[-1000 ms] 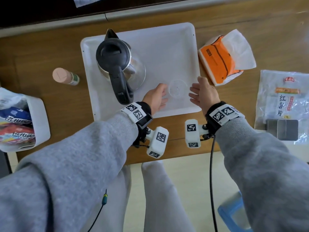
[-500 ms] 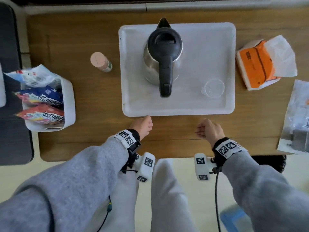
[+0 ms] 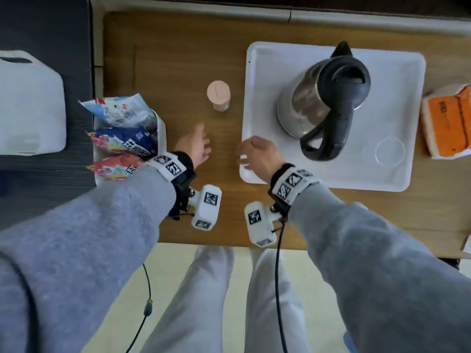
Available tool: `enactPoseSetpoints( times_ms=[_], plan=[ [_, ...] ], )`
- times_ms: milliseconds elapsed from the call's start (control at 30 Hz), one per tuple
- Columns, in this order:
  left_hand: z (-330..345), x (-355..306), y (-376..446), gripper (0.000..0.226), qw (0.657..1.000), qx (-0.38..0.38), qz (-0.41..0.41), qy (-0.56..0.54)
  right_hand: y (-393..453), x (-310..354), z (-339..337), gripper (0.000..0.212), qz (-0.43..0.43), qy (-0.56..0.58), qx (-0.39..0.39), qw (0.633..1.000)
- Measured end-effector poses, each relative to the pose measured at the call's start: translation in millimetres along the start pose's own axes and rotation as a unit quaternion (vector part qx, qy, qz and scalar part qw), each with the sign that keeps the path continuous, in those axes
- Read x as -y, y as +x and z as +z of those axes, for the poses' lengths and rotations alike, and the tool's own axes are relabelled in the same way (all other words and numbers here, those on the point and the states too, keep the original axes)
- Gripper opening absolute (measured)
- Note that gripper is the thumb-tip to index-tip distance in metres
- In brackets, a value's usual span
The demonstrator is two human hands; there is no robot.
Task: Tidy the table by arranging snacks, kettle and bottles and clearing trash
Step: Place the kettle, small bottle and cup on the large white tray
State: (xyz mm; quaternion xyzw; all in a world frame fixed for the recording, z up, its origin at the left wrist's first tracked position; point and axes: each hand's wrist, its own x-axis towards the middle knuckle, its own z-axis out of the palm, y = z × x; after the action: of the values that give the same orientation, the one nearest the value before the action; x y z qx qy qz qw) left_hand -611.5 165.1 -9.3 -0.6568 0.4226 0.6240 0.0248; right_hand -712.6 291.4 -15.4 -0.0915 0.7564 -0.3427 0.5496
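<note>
Lying at far left, off the tabletop (image 3: pixel 178 59), on a dark ribbed surface: a white bag (image 3: pixel 30 103).

White bin (image 3: pixel 161 128), at the tabletop's left edge: holds three snack packets, a pale blue-and-white one (image 3: pixel 119 110) farthest, a dark blue one (image 3: pixel 127 142) in the middle, a red one (image 3: pixel 114 168) nearest.

Left hand (image 3: pixel 195 146): above bare wood just right of the bin, fingers straight and loosely apart, holding nothing. Grey sleeve, marker-printed wristband.

Small bottle (image 3: pixel 218 96) with a pink cap: upright on the wood, beyond the left hand, between bin and tray, touching neither.

Right hand (image 3: pixel 257 154): over the tray's near left corner, fingers loosely curled, holding nothing; whether it touches the tray cannot be told. Grey sleeve, matching wristband, with a black cable hanging from it.

White tray (image 3: pixel 280 54): right half of the tabletop.

Kettle (image 3: pixel 328 98): steel body, black lid and handle, upright on the tray left of its centre, spout pointing away, handle toward the near edge.

Clear round cup or lid (image 3: pixel 390 152): on the tray's near right part, apart from the kettle.

Orange tissue pack (image 3: pixel 451 123): on the tabletop just right of the tray, partly cut off by the picture's edge.
</note>
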Motion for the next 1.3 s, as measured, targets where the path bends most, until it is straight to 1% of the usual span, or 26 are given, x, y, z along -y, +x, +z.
enactPoseSetpoints(
  times_ms=[67, 167, 233, 300, 333, 367, 433, 567, 667, 767, 833, 900, 967, 1000, 1067, 1167, 1300],
  plan=[
    [5, -26, 10, 0.057, 1.000, 0.002, 0.027, -0.007, 17, 24, -9, 0.020, -0.022, 0.002, -0.014, 1.000],
    [18, -54, 16, 0.062, 0.998, 0.028, 0.053, -0.010, 34, 44, -23, 0.020, -0.021, 0.060, -0.068, 0.996],
    [27, -63, 16, 0.061, 0.997, 0.048, 0.063, 0.002, 37, 49, -30, 0.031, -0.017, 0.074, -0.080, 0.994],
    [32, -65, 15, 0.062, 0.995, 0.065, 0.074, 0.029, 38, 52, -32, 0.048, -0.012, 0.080, -0.091, 0.993],
    [34, -65, 14, 0.063, 0.993, 0.074, 0.077, 0.043, 38, 53, -31, 0.052, -0.008, 0.092, -0.087, 0.992],
    [35, -64, 13, 0.063, 0.992, 0.083, 0.076, 0.049, 38, 52, -28, 0.048, -0.008, 0.104, -0.078, 0.991],
    [36, -60, 10, 0.061, 0.992, 0.101, 0.065, 0.042, 36, 52, -23, 0.032, -0.010, 0.133, -0.064, 0.989],
    [29, -49, 3, 0.059, 0.992, 0.111, 0.051, 0.013, 31, 47, -7, 0.031, 0.005, 0.155, -0.063, 0.986],
    [14, -48, -2, 0.057, 0.994, 0.098, 0.049, 0.003, 26, 54, 7, 0.041, -0.003, 0.150, -0.055, 0.987],
    [-11, -57, -10, 0.048, 0.993, 0.091, 0.075, -0.011, 15, 76, 26, 0.043, -0.031, 0.122, -0.061, 0.990],
    [-32, -66, -19, 0.049, 0.990, 0.091, 0.102, -0.029, 7, 95, 39, 0.043, -0.058, 0.106, -0.066, 0.990],
    [-60, -73, -30, 0.054, 0.986, 0.085, 0.135, -0.046, -7, 117, 56, 0.035, -0.087, 0.110, -0.065, 0.988],
    [-89, -78, -42, 0.055, 0.978, 0.081, 0.186, -0.040, -22, 137, 74, 0.022, -0.116, 0.140, -0.068, 0.981],
    [-105, -79, -48, 0.056, 0.973, 0.083, 0.211, -0.034, -31, 145, 84, 0.020, -0.132, 0.153, -0.072, 0.977],
    [-137, -81, -63, 0.055, 0.964, 0.088, 0.248, -0.031, -51, 159, 106, 0.024, -0.164, 0.168, -0.073, 0.969],
    [-190, -81, -78, 0.047, 0.954, 0.089, 0.286, -0.036, -79, 173, 141, 0.028, -0.201, 0.205, -0.044, 0.957],
    [-260, -72, -90, 0.038, 0.950, 0.078, 0.299, -0.055, -105, 191, 185, 0.037, -0.233, 0.163, -0.019, 0.959]
  ],
)
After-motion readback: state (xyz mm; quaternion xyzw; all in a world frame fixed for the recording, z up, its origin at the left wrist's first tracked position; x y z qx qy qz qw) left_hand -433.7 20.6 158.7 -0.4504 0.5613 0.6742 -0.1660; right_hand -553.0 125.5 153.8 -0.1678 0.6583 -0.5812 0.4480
